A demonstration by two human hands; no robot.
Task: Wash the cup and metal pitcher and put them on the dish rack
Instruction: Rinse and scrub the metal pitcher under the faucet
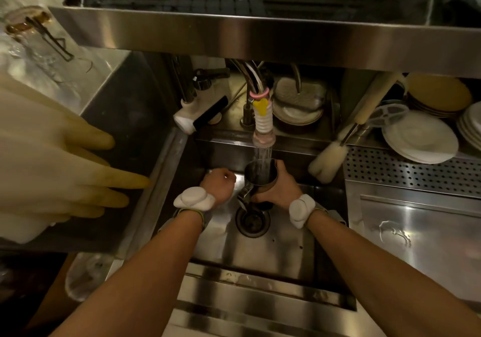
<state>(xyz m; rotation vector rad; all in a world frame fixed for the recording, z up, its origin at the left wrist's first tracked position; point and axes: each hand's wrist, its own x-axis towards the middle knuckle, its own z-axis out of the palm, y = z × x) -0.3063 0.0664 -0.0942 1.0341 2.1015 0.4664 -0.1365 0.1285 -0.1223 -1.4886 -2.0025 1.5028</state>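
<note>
My right hand (279,188) grips the metal pitcher (259,174) by its body and holds it upright over the sink (260,253). Water runs from the faucet nozzle (263,128) straight into the pitcher's open mouth. The pitcher's handle points toward me, above the drain (252,221). My left hand (218,182) hovers just left of the pitcher with its fingers curled; whether it holds anything cannot be made out. No cup can be picked out in the sink.
A steel shelf (260,37) overhangs the sink, with a dark rack above it. Rubber gloves (52,159) hang at the left. A bottle brush (330,159) leans at the sink's right. White plates (421,139) are stacked on the perforated tray (406,172).
</note>
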